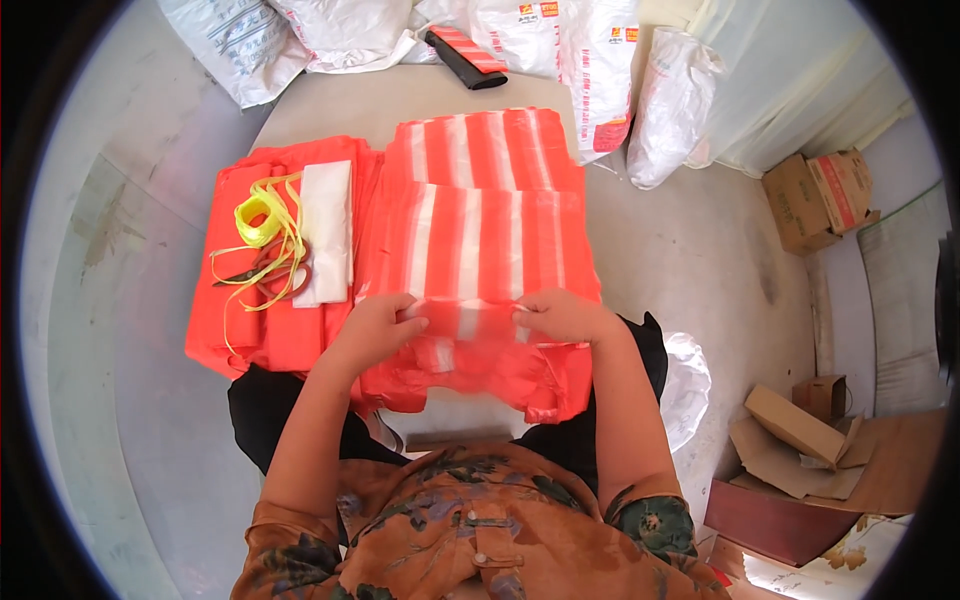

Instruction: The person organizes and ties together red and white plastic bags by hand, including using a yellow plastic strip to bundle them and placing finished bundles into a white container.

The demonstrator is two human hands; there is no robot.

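A pile of red-and-white striped plastic bags (495, 240) lies flat in front of me, its near end hanging toward my lap. My left hand (378, 326) pinches the near part of the top bag at its left side. The right hand (562, 316) pinches the same bag at its right side, thumb and fingers closed on the plastic. Between the hands, the plastic is stretched and slightly blurred. Left of the pile, red folded plastic bundles (228, 320) carry a coil of yellow twine (258, 222), scissors (290, 284) with reddish-brown handles and a white folded plastic sheet (326, 240).
White sacks (350, 30) stand along the far side, with a black and striped roll (468, 58) before them. Cardboard boxes (815, 200) sit at the far right. Nearer right are a white plastic bag (685, 385) and opened cartons (800, 430).
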